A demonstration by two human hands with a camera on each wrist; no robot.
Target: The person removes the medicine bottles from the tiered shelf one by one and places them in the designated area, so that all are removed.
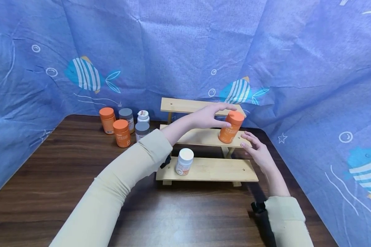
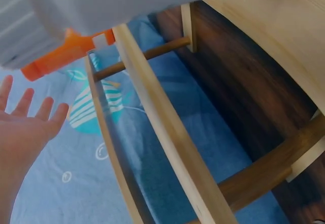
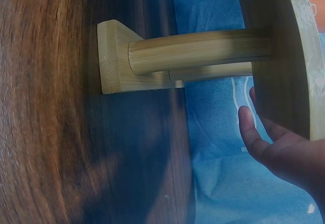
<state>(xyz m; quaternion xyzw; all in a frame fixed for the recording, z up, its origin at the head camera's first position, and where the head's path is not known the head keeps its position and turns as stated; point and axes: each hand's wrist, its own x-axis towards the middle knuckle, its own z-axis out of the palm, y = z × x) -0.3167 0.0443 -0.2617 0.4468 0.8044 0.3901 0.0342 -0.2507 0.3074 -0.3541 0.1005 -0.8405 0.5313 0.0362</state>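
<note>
An orange bottle (image 1: 230, 132) with an orange cap stands near the right end of the middle shelf (image 1: 201, 136) of a wooden three-step rack. My left hand (image 1: 205, 116) is at its upper left, the thumb in front of the bottle and the fingers stretched past the cap. In the left wrist view those fingers are spread, apart from the orange bottle (image 2: 66, 56). Just off the same shelf's right end, my right hand (image 1: 258, 151) holds nothing, its fingers loosely bent. A white bottle (image 1: 184, 163) stands on the lowest shelf (image 1: 216, 169), towards the left.
At the back left of the dark wooden table (image 1: 65, 171), several bottles stand in a group: orange ones (image 1: 107, 120), grey-capped ones (image 1: 142, 128) and a white one (image 1: 143, 116). The rack's top shelf (image 1: 185, 105) lies before a blue fish-print cloth (image 1: 185, 51), which also hangs along the right.
</note>
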